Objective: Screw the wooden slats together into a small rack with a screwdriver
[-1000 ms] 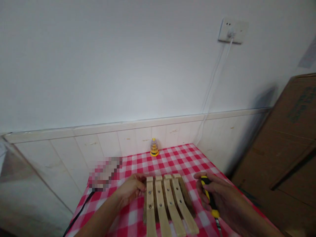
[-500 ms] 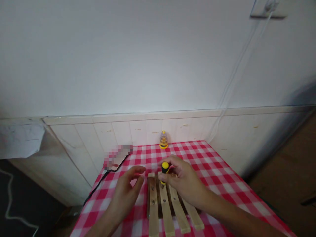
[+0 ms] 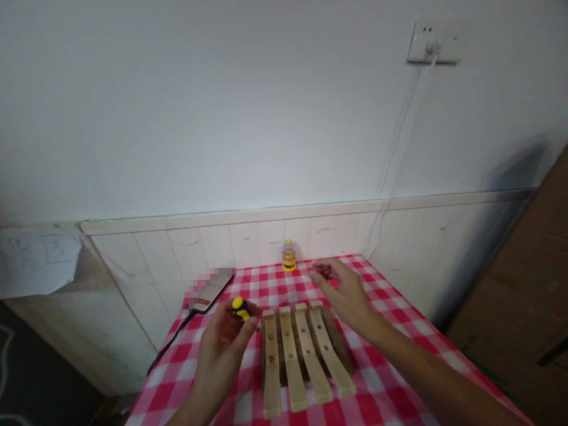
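My left hand [image 3: 222,340] is closed around a short yellow-and-black screwdriver [image 3: 240,307], its yellow butt end facing up, just left of the wooden piece. My right hand [image 3: 346,290] holds nothing; its fingers are apart and curved, above the cloth beyond the slats' right end. Between the hands lies a dark wooden board [image 3: 338,340] with several pale wooden slats [image 3: 290,356] across it. Screws show on the slats in pairs. Farther back stands a cone-shaped clear case with a yellow base and top [image 3: 289,257], apart from my right hand.
A red-and-white checked cloth [image 3: 261,284] covers the table. At the left edge lies a phone-like device [image 3: 213,294] with a black cable [image 3: 171,343]. A panelled wall [image 3: 248,236] stands behind, and a plugged wall socket [image 3: 433,42] is above right.
The screwdriver has passed from my right hand to my left. My right hand has moved off the slats, away and to the right, uncovering them. The view has shifted slightly.
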{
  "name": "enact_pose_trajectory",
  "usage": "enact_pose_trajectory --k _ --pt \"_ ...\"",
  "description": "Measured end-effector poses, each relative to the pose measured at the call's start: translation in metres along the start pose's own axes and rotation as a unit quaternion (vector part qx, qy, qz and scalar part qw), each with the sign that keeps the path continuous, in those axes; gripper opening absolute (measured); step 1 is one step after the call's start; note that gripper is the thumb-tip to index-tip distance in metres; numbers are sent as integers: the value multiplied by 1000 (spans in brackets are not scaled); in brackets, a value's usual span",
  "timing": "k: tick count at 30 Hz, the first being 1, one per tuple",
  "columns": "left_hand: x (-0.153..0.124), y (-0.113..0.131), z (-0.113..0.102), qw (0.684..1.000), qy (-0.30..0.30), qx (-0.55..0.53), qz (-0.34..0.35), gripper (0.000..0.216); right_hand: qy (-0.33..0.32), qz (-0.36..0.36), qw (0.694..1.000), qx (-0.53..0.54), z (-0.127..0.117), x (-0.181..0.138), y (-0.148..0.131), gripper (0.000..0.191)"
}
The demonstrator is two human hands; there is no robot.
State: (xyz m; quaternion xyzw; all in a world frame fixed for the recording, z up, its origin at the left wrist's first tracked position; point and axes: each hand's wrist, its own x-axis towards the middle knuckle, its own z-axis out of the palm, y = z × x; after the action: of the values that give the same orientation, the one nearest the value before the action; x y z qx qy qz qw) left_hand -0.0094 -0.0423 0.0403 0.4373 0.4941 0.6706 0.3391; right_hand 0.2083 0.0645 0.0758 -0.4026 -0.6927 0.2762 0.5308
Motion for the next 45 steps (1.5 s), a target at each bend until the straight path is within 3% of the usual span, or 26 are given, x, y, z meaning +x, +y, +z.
enact_pose_trajectory --k 2,5,11,18,24,29,34,41,45 --pt "-1 -3 1 1000 4 -18 -20 42 52 18 998 -18 -13 9 36 41" --pt "-4 -9 4 999 -3 -40 -33 42 54 44 997 -27 -15 11 78 50" --pt "-14 -28 -1 998 -11 -58 -2 32 24 95 995 -14 -2 -6 113 51" --pt "-27 -40 -8 995 -44 13 87 20 -76 129 989 7 -3 -7 117 42" --pt "-27 -37 -5 996 -18 11 89 20 -90 133 987 3 -2 -8 114 36" --pt "-25 -40 -9 993 -68 22 99 21 -99 127 987 3 -3 -11 111 32" --pt "-23 -42 -10 990 -61 50 116 22 -154 114 981 42 -7 -14 101 20" --pt "-23 -46 -11 987 -79 30 138 18 -338 124 926 109 -14 -19 87 54" --pt "-25 -42 -9 984 -88 22 156 22 -320 117 939 51 -8 -27 86 61"
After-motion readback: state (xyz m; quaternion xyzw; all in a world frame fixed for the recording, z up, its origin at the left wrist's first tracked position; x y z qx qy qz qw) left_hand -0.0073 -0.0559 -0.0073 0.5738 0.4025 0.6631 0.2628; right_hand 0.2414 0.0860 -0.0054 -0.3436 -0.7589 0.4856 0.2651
